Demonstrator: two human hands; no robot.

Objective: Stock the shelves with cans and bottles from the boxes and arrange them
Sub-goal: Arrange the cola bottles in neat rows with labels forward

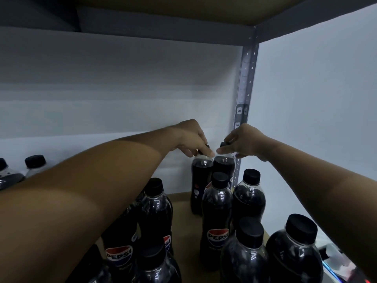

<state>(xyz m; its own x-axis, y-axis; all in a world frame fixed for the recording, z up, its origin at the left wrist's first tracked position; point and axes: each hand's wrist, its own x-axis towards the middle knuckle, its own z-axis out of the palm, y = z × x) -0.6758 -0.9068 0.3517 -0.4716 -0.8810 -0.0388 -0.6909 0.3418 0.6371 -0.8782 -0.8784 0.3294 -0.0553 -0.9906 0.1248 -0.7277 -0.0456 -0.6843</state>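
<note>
forearms reach over front bottles (216, 217) as left hand (190, 137) and right hand (244, 142) pinch caps of two back bottles (201, 180), seating them in the shelf (181, 207) corner; next, likely release and restock.

At the shelf's (183, 203) back right corner, the left hand (190, 137) and right hand (243, 142) each grip the cap of an upright cola bottle: left bottle (199, 180), right bottle (225, 163), touching.

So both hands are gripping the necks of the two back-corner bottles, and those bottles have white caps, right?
Not quite. The head view shows the left hand and right hand gripping the necks of the two back-corner bottles, but their caps are black, not white.
</note>
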